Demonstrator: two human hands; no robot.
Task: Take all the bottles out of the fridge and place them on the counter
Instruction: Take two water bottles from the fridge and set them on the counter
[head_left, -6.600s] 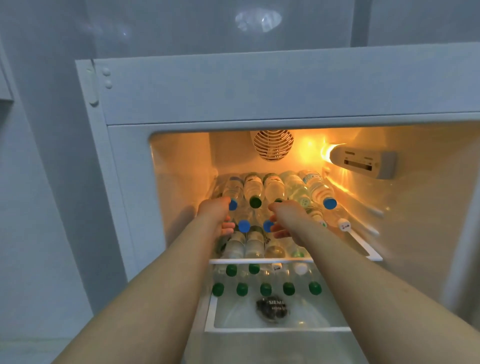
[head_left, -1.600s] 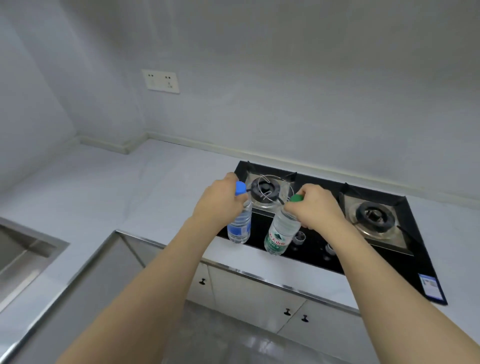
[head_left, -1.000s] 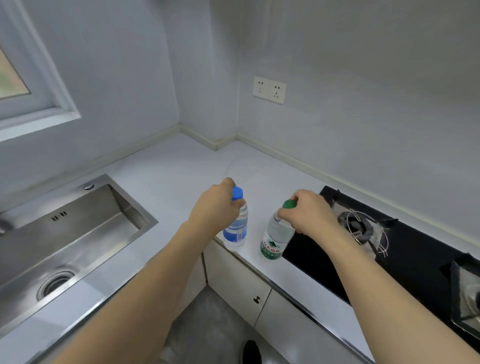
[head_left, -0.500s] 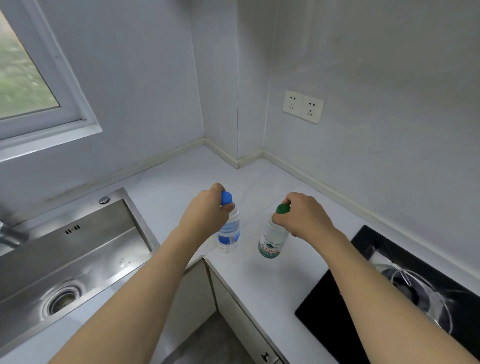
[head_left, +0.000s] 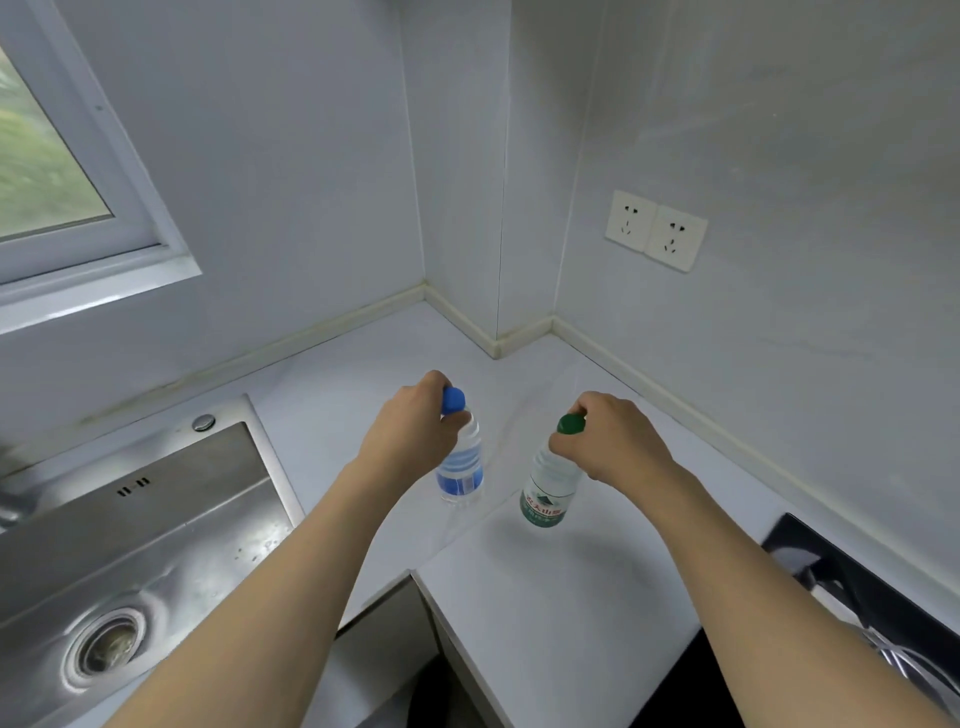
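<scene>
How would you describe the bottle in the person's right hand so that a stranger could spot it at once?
Start at the corner of the white counter, between the steel sink and the black hob. Two small water bottles are there; this bottle is nearer the hob, held by the right hand. It alone has a green cap and green label; its neighbour is blue.

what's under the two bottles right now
White counter lies below both. The blue-capped bottle in the left hand and green-capped bottle in the right hand hide their own bases, so contact is unclear.
</scene>
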